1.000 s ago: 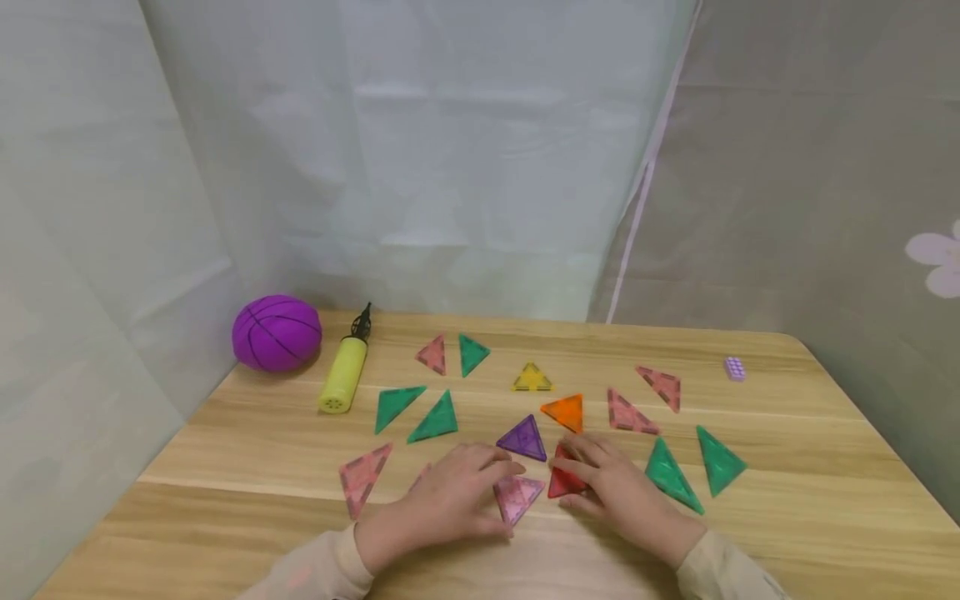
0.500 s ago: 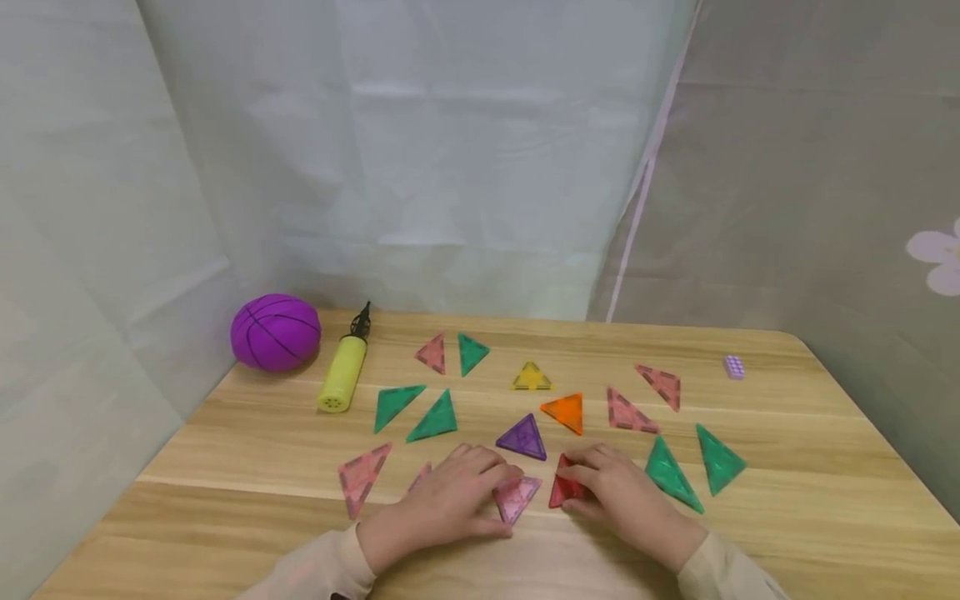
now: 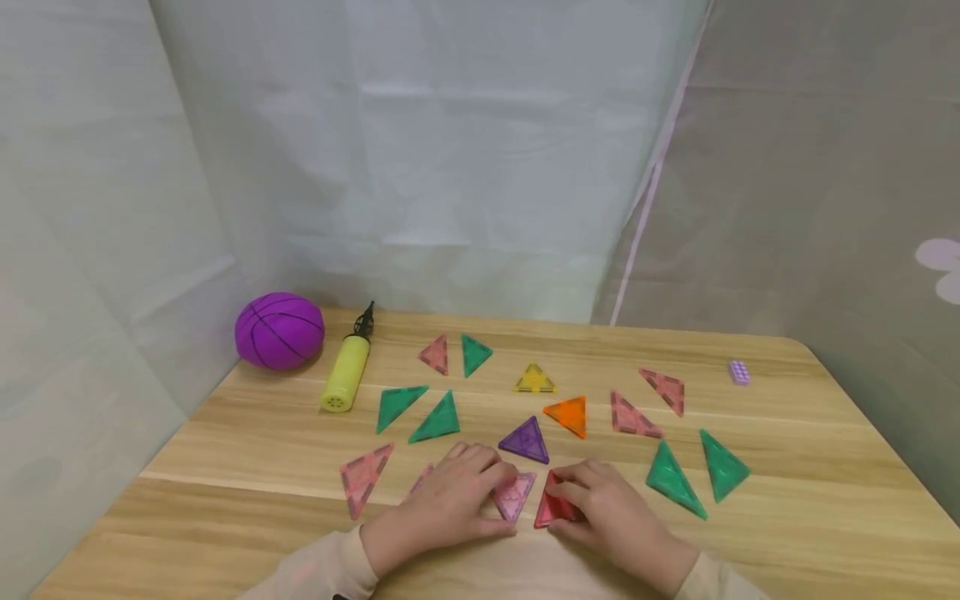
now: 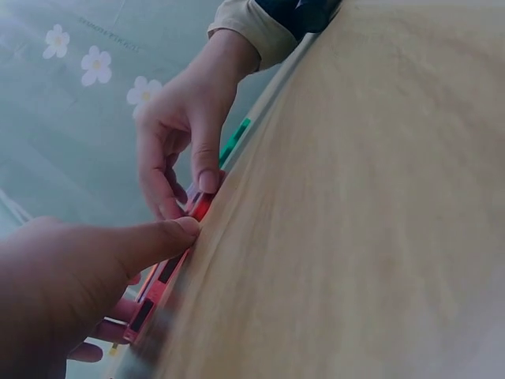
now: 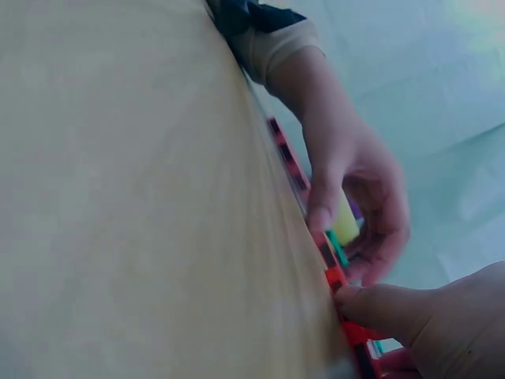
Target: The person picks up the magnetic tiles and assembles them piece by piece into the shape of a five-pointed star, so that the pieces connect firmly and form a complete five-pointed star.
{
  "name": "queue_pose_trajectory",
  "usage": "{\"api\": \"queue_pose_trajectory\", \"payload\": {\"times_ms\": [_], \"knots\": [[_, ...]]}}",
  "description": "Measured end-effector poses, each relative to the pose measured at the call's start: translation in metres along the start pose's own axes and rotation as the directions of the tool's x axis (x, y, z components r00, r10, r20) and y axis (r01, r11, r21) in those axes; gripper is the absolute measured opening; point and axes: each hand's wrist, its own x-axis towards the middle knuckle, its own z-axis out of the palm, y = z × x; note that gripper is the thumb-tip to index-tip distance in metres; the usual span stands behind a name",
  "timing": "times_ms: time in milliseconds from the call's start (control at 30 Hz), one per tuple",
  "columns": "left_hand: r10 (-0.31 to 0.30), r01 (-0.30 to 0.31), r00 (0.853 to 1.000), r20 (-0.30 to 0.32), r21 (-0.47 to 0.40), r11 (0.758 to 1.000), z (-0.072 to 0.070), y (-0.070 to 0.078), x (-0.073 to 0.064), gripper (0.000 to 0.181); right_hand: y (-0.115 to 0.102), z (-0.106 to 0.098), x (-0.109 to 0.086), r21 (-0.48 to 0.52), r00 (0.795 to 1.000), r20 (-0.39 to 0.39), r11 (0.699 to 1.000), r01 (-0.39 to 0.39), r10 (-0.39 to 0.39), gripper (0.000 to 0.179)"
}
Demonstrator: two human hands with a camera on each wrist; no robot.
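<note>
My left hand (image 3: pixel 450 500) holds a pink translucent triangle tile (image 3: pixel 515 497) between thumb and fingers, flat on the wooden table (image 3: pixel 255 533). Just to its right, my right hand (image 3: pixel 615 521) grips a red triangle tile (image 3: pixel 551 507) by thumb and fingertips, also low at the tabletop. A narrow gap shows between the two tiles in the head view. Beyond them lie a purple triangle tile (image 3: pixel 527 442), an orange one (image 3: pixel 570 417) and a yellow one (image 3: pixel 535 380). In the left wrist view, the left thumb (image 4: pixel 177 229) presses at the tile's near edge.
Green tiles (image 3: pixel 435 419) and pink tiles (image 3: pixel 365 479) lie left of the hands; more green (image 3: pixel 675 482) and pink (image 3: pixel 633 415) ones lie right. A purple ball (image 3: pixel 280 332) and yellow hand pump (image 3: pixel 347 371) stand back left. A small lilac block (image 3: pixel 738 372) sits back right.
My right hand has drawn the red tile toward the person and left, closer to the pink tile, turning it slightly. The pink tile has shifted a little with my left hand.
</note>
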Motion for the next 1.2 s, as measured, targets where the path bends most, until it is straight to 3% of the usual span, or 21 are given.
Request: {"api": "queue_pose_trajectory", "payload": {"times_ms": [300, 400, 633, 733, 867, 1067, 1200], "knots": [[0.011, -0.009, 0.999, -0.037, 0.042, 0.999, 0.003, 0.001, 0.001, 0.052, -0.009, 0.015, 0.001, -0.036, 0.989, -0.134, 0.998, 0.051, -0.056, 0.034], [0.015, -0.013, 0.999, -0.032, 0.045, 0.999, 0.004, 0.002, 0.001, 0.054, -0.010, 0.016, 0.001, -0.034, 0.988, -0.146, 0.998, 0.047, -0.052, 0.034], [0.083, -0.082, 0.995, -0.056, 0.013, 0.997, 0.007, 0.009, 0.002, 0.055, -0.009, 0.009, 0.002, 0.001, 0.997, -0.061, 0.999, 0.041, -0.041, 0.033], [0.135, -0.132, 0.985, -0.105, 0.037, 0.991, 0.010, 0.012, 0.004, 0.050, -0.005, 0.002, 0.004, 0.012, 0.999, -0.016, 0.999, 0.044, -0.044, 0.029], [0.198, -0.191, 0.968, -0.154, 0.060, 0.980, 0.013, 0.013, 0.005, 0.045, 0.004, -0.009, 0.009, 0.016, 0.998, -0.031, 0.998, 0.062, -0.061, 0.022], [0.233, -0.226, 0.966, -0.112, 0.072, 0.971, 0.013, 0.014, 0.005, 0.038, 0.028, -0.019, 0.022, 0.000, 0.988, -0.112, 0.994, 0.106, -0.105, 0.021], [0.248, -0.241, 0.966, -0.073, 0.091, 0.966, 0.012, 0.014, 0.005, 0.035, 0.046, -0.023, 0.035, -0.010, 0.994, -0.092, 0.998, 0.061, -0.062, 0.028]]}}
